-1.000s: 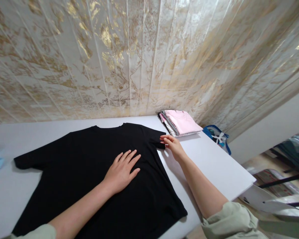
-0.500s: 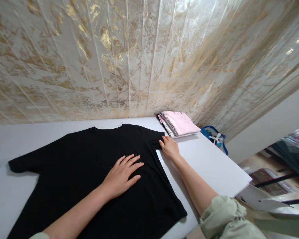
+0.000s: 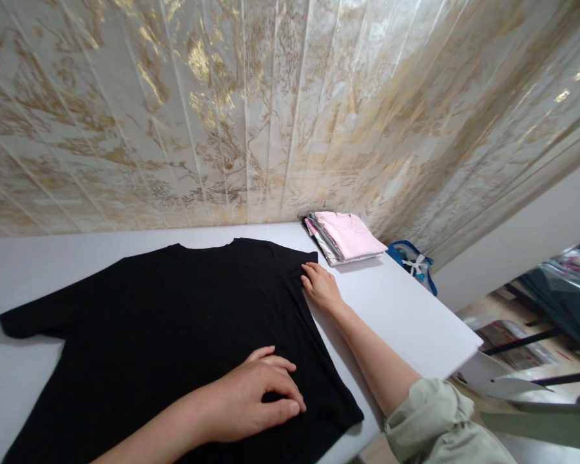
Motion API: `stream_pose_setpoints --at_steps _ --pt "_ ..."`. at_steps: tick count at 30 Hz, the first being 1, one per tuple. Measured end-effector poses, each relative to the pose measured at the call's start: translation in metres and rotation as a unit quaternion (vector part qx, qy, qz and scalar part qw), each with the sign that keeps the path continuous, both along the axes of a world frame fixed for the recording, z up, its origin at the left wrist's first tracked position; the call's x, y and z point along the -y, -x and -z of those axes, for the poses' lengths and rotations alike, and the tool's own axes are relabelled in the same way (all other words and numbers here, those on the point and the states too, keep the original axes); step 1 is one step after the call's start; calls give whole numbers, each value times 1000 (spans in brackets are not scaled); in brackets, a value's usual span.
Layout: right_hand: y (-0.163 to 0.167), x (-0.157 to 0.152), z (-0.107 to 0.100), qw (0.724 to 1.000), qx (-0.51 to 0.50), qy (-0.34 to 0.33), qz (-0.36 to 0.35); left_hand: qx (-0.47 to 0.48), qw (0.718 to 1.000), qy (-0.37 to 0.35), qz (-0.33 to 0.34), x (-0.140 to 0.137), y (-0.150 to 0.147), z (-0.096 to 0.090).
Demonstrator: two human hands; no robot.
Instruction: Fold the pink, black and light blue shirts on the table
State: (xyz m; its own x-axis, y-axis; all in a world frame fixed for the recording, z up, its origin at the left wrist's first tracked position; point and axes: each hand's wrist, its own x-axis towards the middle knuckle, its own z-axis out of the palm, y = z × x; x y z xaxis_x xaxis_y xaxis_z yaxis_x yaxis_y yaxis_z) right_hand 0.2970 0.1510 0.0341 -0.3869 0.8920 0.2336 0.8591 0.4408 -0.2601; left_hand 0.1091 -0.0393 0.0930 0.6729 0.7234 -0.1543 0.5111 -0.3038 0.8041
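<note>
A black T-shirt lies spread on the white table, its neckline toward the wall. My left hand is over the lower right part of the shirt, fingers loosely bent and apart, holding nothing. With its fingertips my right hand touches the fabric just below the right sleeve, at the shirt's side edge. Those fingers are stretched out on the cloth. The shirt's bottom hem runs partly out of view, and my left forearm covers some of the lower body.
A stack of folded clothes, pink on top, sits at the back right of the table. Beyond the table's right edge is a blue-trimmed bag. A patterned curtain hangs behind. Wrapped goods lie lower right.
My left hand has moved down toward the hem, its fingers more bent. My right hand has slid slightly left, from the sleeve's end to just beneath the sleeve.
</note>
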Motion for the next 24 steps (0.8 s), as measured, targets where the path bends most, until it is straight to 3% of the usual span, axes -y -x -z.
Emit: stream_pose_setpoints --at_steps 3,6,13,17,20,24 --pt "-1 -3 3 1000 -5 3 -2 8 998 -39 -56 -1 -4 0" --pt "-3 -5 4 1000 -18 6 -10 -54 992 -69 -95 4 -11 4" --pt "-6 -7 5 999 -34 5 -23 -210 971 -110 25 40 -43 20" --pt "-7 -7 6 999 -34 4 -22 -239 960 -143 15 45 -52 32" --pt "-7 -7 6 999 -36 7 -23 -211 972 -103 15 42 -49 39" --pt "-9 -9 8 998 -47 7 -32 -143 987 -4 76 41 -38 36"
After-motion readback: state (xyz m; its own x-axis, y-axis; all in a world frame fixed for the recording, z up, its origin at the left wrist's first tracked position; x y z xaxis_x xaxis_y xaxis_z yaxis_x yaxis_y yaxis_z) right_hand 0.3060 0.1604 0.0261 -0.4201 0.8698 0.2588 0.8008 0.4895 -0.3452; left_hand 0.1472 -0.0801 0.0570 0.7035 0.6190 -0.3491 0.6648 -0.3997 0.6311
